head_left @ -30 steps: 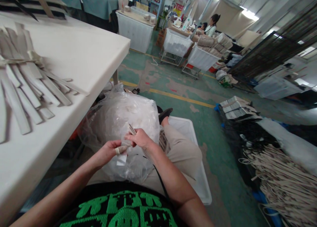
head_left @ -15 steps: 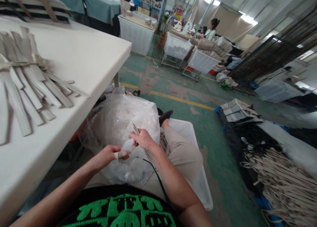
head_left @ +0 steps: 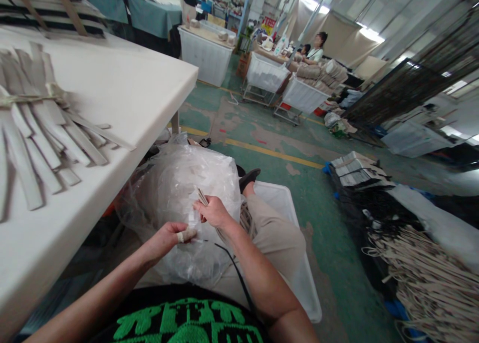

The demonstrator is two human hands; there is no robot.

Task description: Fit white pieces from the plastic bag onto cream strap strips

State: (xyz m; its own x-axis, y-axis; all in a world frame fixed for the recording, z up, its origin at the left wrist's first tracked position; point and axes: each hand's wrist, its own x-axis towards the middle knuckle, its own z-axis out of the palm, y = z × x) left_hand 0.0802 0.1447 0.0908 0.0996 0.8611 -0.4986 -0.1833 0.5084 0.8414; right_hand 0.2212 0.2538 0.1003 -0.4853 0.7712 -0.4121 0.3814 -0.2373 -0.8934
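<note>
My right hand (head_left: 216,213) is closed around a few thin beige straps (head_left: 202,197), whose ends stick up past the fingers. Lower and to the left, my left hand (head_left: 169,238), with tape wrapped on a digit, is pinched at a small translucent plastic piece (head_left: 193,222) between the two hands. Its exact shape is lost against the big clear plastic bag (head_left: 179,171) on my lap, which holds whitish contents. More beige straps (head_left: 246,220) lie beside my right forearm, on my leg.
On the left, a white table (head_left: 149,78) carries a tied bundle of flat pale strips (head_left: 48,133). A white tub (head_left: 290,203) sits under my leg. Piled beige straps (head_left: 437,278) lie at right. Farther off are wheeled white bins (head_left: 305,93) and people at tables.
My left hand has moved slightly right, nearer my right hand. The plastic piece between them now sits closer to the right fingers. The right hand keeps its hold on the straps.
</note>
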